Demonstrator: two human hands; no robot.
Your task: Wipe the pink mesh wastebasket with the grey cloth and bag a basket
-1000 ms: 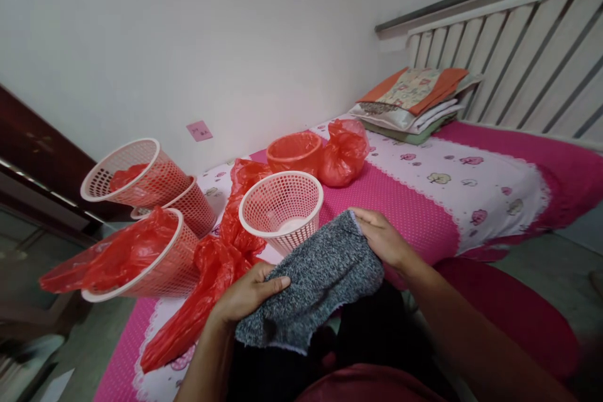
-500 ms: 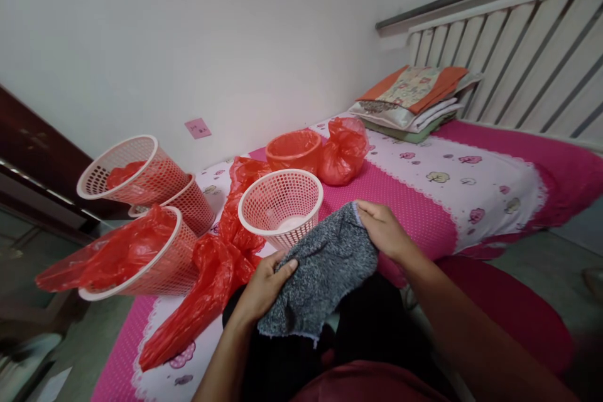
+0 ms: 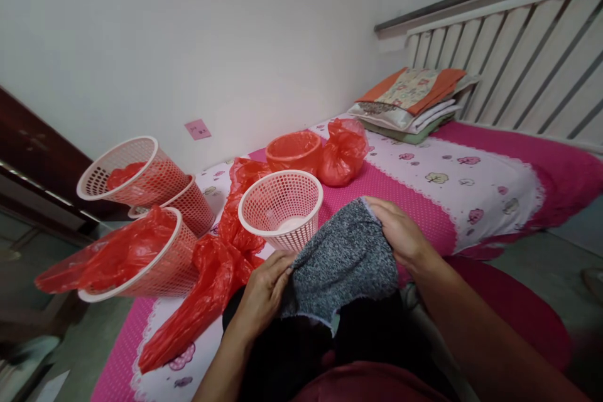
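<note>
A dark grey speckled cloth [image 3: 342, 260] with pale edges is stretched between my two hands, above my lap. My left hand [image 3: 266, 292] grips its left end, fingers closed with the thumb on top. At the upper right edge my right hand [image 3: 398, 232] pinches the cloth; some of its fingers are hidden behind the fabric. Just beyond the cloth stands an upright pink mesh basket [image 3: 281, 207], with nothing seen inside it. Part of its lower right side is covered by the cloth.
On the bed [image 3: 414, 201] to the left, a tilted basket [image 3: 160, 264] and stacked baskets [image 3: 141, 169] contain red plastic. Red plastic bags [image 3: 221, 264] lie beside them. Behind are a red basin [image 3: 294, 151], a knotted red bag [image 3: 343, 154] and folded bedding [image 3: 409, 100].
The cloth has shifted to the right and is pulled flatter. My right hand has moved slightly right, and my left hand has turned over its end of the cloth.
</note>
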